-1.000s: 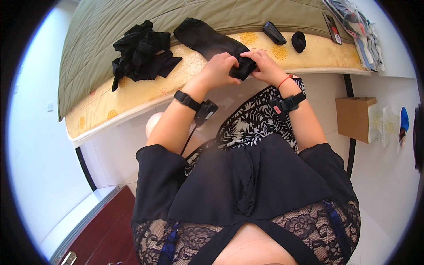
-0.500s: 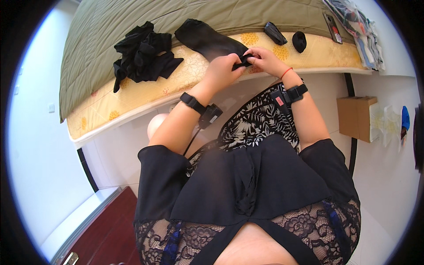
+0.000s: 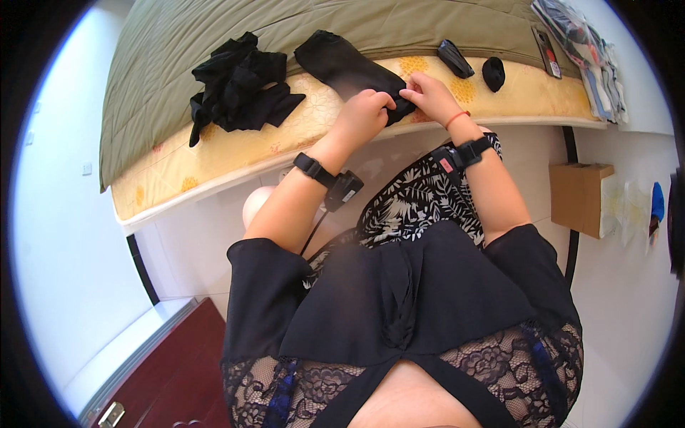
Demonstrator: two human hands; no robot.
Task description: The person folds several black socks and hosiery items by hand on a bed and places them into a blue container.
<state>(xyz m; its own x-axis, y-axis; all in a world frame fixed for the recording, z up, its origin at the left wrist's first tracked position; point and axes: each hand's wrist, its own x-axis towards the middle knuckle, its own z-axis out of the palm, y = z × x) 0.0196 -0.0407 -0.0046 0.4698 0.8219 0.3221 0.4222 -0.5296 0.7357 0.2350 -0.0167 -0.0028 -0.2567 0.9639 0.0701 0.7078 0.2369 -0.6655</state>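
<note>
A long black sock (image 3: 342, 65) lies across the bed's edge, its far end reaching up to the left. At its near right end, my left hand (image 3: 365, 114) is closed with thumb and fingers pinching the fabric. My right hand (image 3: 434, 100) is closed on the same end, just to the right, fingertips pressed together on the cloth. To the left sits a crumpled heap of black garments (image 3: 246, 85). Right of my hands lie a small folded black bundle (image 3: 455, 58) and a round rolled black bundle (image 3: 493, 74).
An olive quilt (image 3: 214, 21) covers the back of the bed over a yellow patterned mattress (image 3: 164, 178). A phone (image 3: 547, 52) and bagged clothes (image 3: 589, 53) lie at the far right. Below stand a cardboard box (image 3: 579, 197) and, lower left, a dark red wooden piece (image 3: 175, 364).
The sock's near end, earlier bunched between my fingers, now lies flatter and wider on the mattress edge. My hands are slightly farther apart. The whole view has shifted a little.
</note>
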